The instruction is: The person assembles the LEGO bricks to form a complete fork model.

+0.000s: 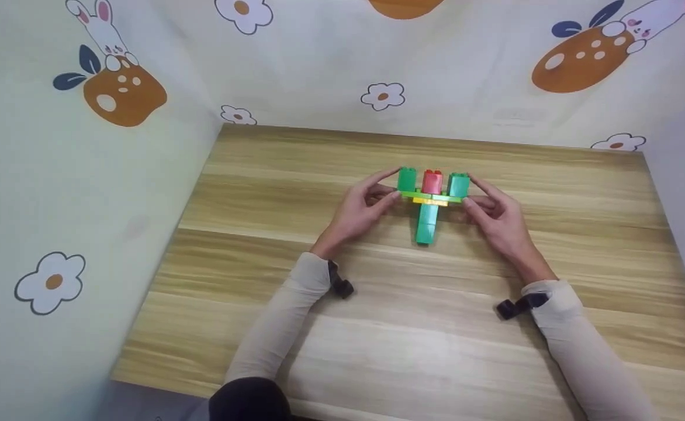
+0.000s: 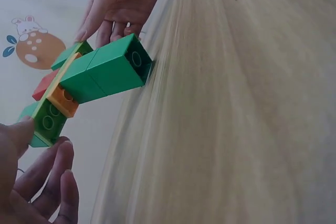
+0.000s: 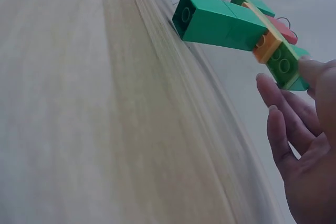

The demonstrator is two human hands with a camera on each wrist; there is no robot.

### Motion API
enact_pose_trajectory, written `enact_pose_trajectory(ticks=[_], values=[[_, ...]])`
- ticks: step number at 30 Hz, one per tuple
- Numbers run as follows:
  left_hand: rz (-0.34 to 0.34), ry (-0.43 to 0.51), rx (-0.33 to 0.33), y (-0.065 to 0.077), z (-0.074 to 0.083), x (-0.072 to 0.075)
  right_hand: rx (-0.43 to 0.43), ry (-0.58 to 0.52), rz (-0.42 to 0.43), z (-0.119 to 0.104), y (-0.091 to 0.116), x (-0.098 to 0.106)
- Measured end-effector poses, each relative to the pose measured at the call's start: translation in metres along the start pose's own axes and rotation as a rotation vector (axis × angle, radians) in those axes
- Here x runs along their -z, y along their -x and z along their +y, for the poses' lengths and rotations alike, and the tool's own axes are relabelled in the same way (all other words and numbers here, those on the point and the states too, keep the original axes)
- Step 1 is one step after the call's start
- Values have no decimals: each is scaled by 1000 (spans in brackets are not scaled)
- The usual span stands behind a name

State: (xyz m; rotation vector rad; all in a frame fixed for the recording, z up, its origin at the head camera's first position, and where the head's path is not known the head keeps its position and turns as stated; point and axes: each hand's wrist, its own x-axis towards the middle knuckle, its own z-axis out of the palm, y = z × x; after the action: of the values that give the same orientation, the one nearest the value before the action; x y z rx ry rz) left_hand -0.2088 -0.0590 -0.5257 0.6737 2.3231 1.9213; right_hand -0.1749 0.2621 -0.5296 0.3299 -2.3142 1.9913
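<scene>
A toy brick model [image 1: 428,217] is held between my two hands over the middle of the table. Its stem is made of stacked green bricks [image 2: 109,70], with an orange-yellow brick [image 3: 266,46] above them. A light green crosspiece [image 1: 415,195] lies across the top, carrying a red brick [image 1: 432,182] between two green bricks [image 1: 407,179]. My left hand [image 1: 361,206] pinches the left end of the crosspiece between thumb and fingers. At the right end, my right hand [image 1: 499,221] grips it the same way.
The wood-grain table [image 1: 377,327] spreads out under both arms. A pale cloth [image 1: 307,64] printed with rabbits and flowers rises behind the table and on its left side. A dark camera band [image 1: 340,282] sits on each wrist.
</scene>
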Motion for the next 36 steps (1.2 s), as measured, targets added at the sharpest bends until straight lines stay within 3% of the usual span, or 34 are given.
enact_pose_trajectory(ticks=[4, 11, 19, 26, 36], values=[[-10, -36, 43, 0, 0, 0, -17, 42, -36, 1, 0, 2], [-66, -106, 87, -2, 1, -2, -124, 151, -95, 1, 2, 4], [-90, -187, 151, 5, -1, 7, -117, 236, -147, 3, 2, -3], [-95, -214, 179, 6, -3, 10, -133, 290, -174, -28, 4, -15], [-129, -227, 209, 10, -7, 3, -164, 351, -193, 5, 4, -9]])
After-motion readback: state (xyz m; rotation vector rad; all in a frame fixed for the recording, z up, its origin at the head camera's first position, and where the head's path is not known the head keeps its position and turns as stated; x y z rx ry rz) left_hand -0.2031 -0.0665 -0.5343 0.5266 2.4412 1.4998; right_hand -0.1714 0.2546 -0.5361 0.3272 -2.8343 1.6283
